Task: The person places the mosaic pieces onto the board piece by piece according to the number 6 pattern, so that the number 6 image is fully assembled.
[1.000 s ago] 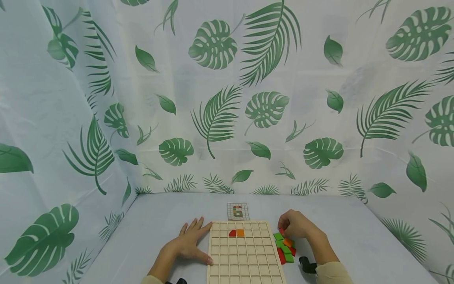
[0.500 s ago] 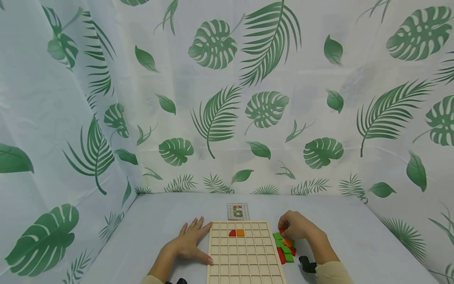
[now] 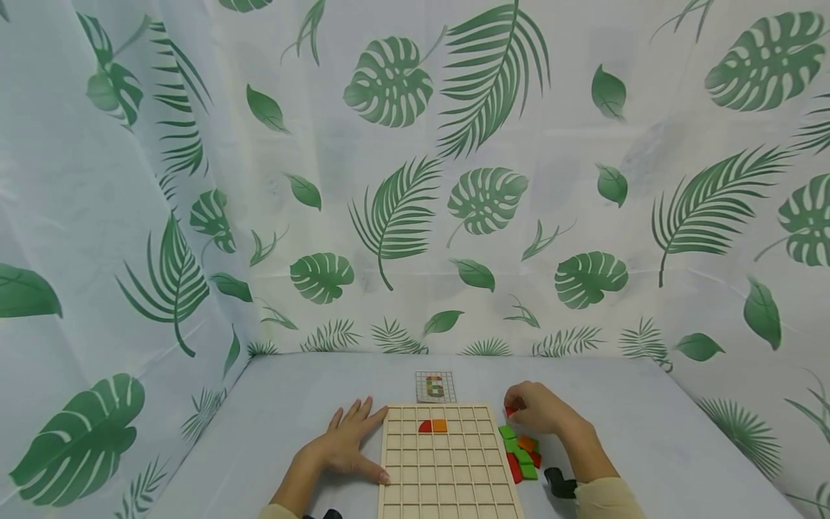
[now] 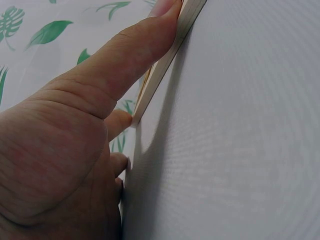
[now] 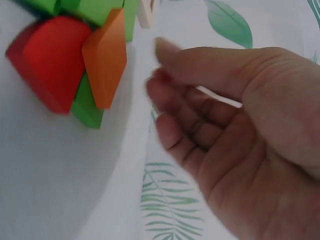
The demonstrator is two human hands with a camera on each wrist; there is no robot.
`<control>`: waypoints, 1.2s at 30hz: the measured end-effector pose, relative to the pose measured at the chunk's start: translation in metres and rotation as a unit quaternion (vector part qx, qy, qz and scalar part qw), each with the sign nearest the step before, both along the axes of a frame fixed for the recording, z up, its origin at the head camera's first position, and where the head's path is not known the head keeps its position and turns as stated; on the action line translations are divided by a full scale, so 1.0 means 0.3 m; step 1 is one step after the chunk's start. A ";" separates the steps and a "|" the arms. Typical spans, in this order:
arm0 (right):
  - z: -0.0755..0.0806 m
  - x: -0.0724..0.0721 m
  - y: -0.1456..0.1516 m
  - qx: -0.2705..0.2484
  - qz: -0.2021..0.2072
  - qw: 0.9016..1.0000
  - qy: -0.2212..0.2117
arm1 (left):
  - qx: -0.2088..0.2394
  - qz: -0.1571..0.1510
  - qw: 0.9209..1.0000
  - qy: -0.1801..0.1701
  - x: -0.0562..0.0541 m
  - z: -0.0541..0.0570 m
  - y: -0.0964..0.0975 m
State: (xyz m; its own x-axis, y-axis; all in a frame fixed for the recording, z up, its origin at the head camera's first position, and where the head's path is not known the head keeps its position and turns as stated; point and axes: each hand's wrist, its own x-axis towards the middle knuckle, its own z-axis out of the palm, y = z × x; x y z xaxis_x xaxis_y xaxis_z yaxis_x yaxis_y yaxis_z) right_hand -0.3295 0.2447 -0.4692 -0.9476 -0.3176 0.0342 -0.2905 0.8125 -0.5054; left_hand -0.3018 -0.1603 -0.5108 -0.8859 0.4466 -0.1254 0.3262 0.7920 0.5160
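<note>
My right hand (image 3: 538, 409) pinches a small red piece (image 3: 511, 411) between thumb and fingertips, at the far right corner of the gridded wooden board (image 3: 447, 474). Fingers hide most of that piece. My left hand (image 3: 350, 443) lies spread beside the board, thumb and index finger touching its left edge; the left wrist view shows the thumb (image 4: 135, 60) against the board's side. Near the top of the grid, a red quarter-round tile (image 3: 425, 427) sits next to an orange square tile (image 3: 439, 425).
A pile of loose green, red and orange tiles (image 3: 521, 455) lies along the board's right side, some overlapping. Behind the board is a small grid card (image 3: 435, 387) printed with a coloured 6. A leaf-patterned curtain (image 3: 415, 310) encloses the table's back and sides.
My right hand has moved slightly away from the pile, up and left toward the board's far corner, with the red piece in it. The left hand has stayed in place.
</note>
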 end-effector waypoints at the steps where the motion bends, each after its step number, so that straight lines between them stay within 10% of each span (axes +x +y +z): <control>1: -0.001 -0.003 -0.004 -0.005 0.005 1.000 0.009 | 0.001 0.000 1.000 0.001 0.000 0.001 0.000; 23: -0.035 -0.029 -0.120 -0.043 0.080 0.990 0.109 | 0.000 0.000 1.000 0.000 0.006 0.008 0.006; 36: -0.037 -0.020 -0.200 -0.057 0.117 0.989 0.070 | -0.004 0.000 1.000 0.003 0.002 0.001 0.004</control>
State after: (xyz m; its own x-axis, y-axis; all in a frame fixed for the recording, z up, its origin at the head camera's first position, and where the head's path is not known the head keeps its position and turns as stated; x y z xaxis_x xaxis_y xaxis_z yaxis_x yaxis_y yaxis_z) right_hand -0.3356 0.1848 -0.4803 -0.8323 -0.5137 0.2081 -0.5373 0.6555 -0.5307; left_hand -0.3011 -0.1589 -0.5104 -0.8866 0.4456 -0.1240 0.3289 0.7959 0.5082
